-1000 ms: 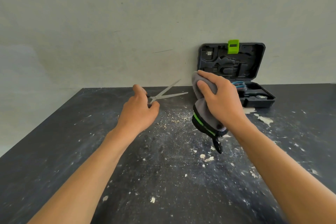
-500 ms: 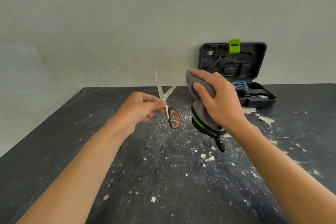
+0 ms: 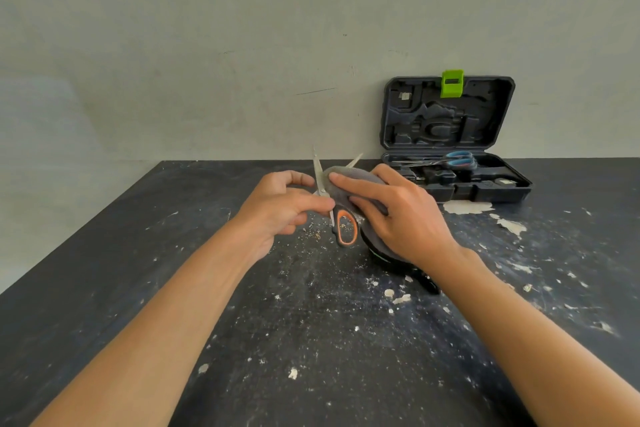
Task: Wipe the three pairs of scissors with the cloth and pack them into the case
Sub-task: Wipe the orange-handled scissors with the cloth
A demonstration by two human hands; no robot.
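My left hand (image 3: 280, 210) pinches the orange-handled scissors (image 3: 346, 229) near the pivot, blades spread and pointing up. My right hand (image 3: 394, 215) holds the grey cloth (image 3: 349, 180) and presses it against the right blade. The cloth hangs down under my right palm, and a black and green part shows beneath it on the table. The open black case (image 3: 450, 187) stands against the wall at the back right, its lid upright with a green latch. Blue-handled scissors (image 3: 457, 159) lie inside the case tray.
The dark table (image 3: 173, 288) is dusted with white flakes and crumbs, thickest around my hands and in front of the case. A plain grey wall (image 3: 242, 45) rises right behind the table. The table's left edge slants away at the left.
My left hand lifted the orange-handled scissors from lying flat to blades-up. My right hand brought the cloth leftward onto the blade.
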